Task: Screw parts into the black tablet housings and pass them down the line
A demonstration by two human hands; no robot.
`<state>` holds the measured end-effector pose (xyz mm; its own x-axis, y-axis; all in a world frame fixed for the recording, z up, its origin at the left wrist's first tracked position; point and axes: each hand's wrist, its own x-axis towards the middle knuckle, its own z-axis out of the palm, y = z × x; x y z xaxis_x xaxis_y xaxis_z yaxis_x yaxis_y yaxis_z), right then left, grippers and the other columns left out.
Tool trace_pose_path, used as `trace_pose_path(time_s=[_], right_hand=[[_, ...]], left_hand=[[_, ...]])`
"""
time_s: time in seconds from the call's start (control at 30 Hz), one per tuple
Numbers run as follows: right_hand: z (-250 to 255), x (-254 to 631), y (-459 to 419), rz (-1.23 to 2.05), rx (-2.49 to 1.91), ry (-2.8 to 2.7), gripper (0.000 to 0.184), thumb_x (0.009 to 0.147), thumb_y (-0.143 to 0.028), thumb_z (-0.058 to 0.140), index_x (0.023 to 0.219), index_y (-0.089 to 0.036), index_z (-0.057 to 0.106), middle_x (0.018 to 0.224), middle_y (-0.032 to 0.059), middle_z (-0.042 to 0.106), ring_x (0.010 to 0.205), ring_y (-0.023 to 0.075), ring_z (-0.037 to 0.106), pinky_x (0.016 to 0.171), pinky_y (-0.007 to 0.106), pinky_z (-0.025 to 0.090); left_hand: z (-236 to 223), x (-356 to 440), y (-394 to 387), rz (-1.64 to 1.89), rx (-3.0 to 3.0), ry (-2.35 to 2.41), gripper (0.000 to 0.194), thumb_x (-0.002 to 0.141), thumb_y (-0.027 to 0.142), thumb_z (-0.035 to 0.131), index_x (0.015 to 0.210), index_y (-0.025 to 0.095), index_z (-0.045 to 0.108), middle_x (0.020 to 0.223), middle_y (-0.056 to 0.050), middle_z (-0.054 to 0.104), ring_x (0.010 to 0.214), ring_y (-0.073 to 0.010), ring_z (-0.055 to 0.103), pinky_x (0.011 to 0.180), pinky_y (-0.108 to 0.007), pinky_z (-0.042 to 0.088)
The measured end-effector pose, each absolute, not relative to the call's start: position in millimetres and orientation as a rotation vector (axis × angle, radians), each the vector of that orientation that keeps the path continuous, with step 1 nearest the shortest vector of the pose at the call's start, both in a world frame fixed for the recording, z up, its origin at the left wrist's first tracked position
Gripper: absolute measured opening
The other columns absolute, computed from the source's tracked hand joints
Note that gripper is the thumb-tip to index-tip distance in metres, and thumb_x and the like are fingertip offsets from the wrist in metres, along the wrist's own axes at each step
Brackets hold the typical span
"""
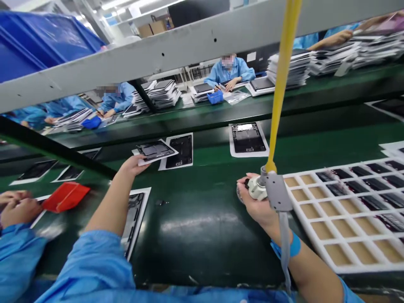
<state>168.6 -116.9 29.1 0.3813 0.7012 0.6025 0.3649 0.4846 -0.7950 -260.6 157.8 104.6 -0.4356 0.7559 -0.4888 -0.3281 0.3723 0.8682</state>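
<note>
Overhead, a brightly lit factory hall with long ceiling light strips (pixel 126 5). At upper left, large blue plastic crates (pixel 38 42), partly behind a grey steel crossbeam (pixel 151 54) with small holes along its face. Beyond the beam, cardboard boxes (pixel 151 27) beside a dark rectangular panel (pixel 197 10), high up. Further off, a second green-topped counter (pixel 284 100) across the room, with co-workers in blue smocks (pixel 229 71) along its far side. Behind them, pale metal frames (pixel 195 69), too small to tell exactly.
</note>
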Motion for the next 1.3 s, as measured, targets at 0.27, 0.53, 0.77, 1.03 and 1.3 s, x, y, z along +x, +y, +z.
trace_pose_path(time_s=[0.27, 0.53, 0.77, 1.03, 1.3], right_hand=[[36, 168, -119, 0.314, -1.111, -1.244, 0.026, 0.093, -0.027, 0.086, 0.117, -0.023, 0.078, 0.098, 0.0052, 0.086, 0.081, 0.0212, 0.082, 0.08, 0.037, 0.072], [6, 174, -116, 0.363, -1.217, -1.129, 0.044, 0.091, -0.042, 0.094, 0.125, -0.023, 0.074, 0.1, 0.0054, 0.085, 0.08, 0.0241, 0.081, 0.08, 0.044, 0.073], [16, 173, -116, 0.308, -1.222, -1.197, 0.037, 0.095, -0.048, 0.09, 0.119, -0.025, 0.073, 0.097, 0.0047, 0.079, 0.088, 0.0276, 0.083, 0.094, 0.051, 0.074], [17, 170, -109, 0.314, -1.173, -1.148, 0.039, 0.095, -0.048, 0.09, 0.117, -0.022, 0.071, 0.093, 0.0049, 0.081, 0.076, 0.0228, 0.08, 0.08, 0.043, 0.074], [13, 170, -111, 0.339, -1.13, -1.139, 0.035, 0.093, -0.033, 0.091, 0.122, -0.022, 0.074, 0.096, 0.0058, 0.085, 0.077, 0.0234, 0.082, 0.075, 0.041, 0.074]], left_hand=[[61, -219, -23, 0.92, 0.687, 1.36, 0.054, 0.062, 0.001, 0.091, 0.113, 0.016, 0.08, 0.104, -0.012, 0.088, 0.093, -0.0332, 0.088, 0.081, -0.035, 0.075], [17, -159, -182, 0.612, 0.669, 1.084, 0.057, 0.075, 0.028, 0.104, 0.128, 0.019, 0.083, 0.121, -0.013, 0.089, 0.112, -0.0314, 0.086, 0.103, -0.039, 0.068], [41, -208, -140, 0.446, 1.5, 1.382, 0.049, 0.099, 0.046, 0.082, 0.142, 0.021, 0.081, 0.113, -0.01, 0.085, 0.1, -0.0266, 0.081, 0.099, -0.042, 0.065], [14, -262, -41, 0.466, 1.793, 2.052, 0.032, 0.081, 0.044, 0.086, 0.102, 0.02, 0.082, 0.082, -0.005, 0.077, 0.076, -0.0262, 0.073, 0.079, -0.037, 0.056], [11, -272, -25, 0.498, 1.518, 1.886, 0.04, 0.06, 0.052, 0.094, 0.081, 0.024, 0.075, 0.064, 0.001, 0.068, 0.063, -0.0201, 0.063, 0.064, -0.031, 0.048]])
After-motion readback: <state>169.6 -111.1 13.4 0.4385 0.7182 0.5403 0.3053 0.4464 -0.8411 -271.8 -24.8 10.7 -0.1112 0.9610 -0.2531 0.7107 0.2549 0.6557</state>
